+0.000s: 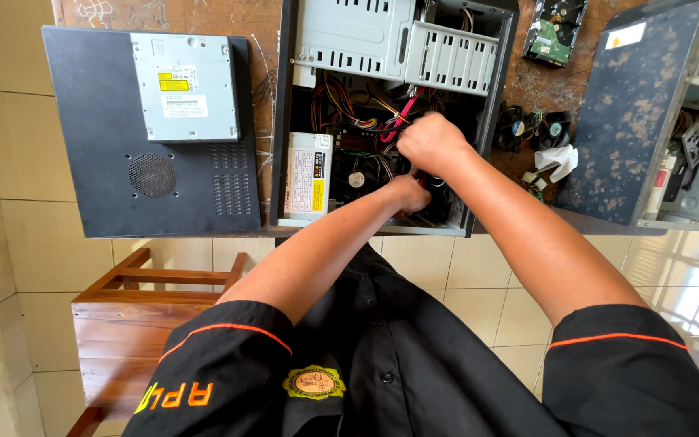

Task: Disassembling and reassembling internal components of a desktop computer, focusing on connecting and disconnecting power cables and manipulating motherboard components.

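Both hands work inside the open computer case (pixel 479 121) at the desk's near edge: the right hand (pixel 430 142) is clenched around red and yellow wires (pixel 398 113), while the left hand (pixel 410 194) is buried lower among the cables, its grip impossible to make out. Beside them, the power supply (pixel 309 174) bears a white rectangular label with a yellow patch. On the dark side panel (pixel 99 162) near the desk's left edge, a grey optical drive (pixel 185 87) carries yellow and white stickers.

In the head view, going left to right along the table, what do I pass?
Black side panel with optical drive on it → open computer case with both hands inside → loose fans → white rag → second, dusty case.
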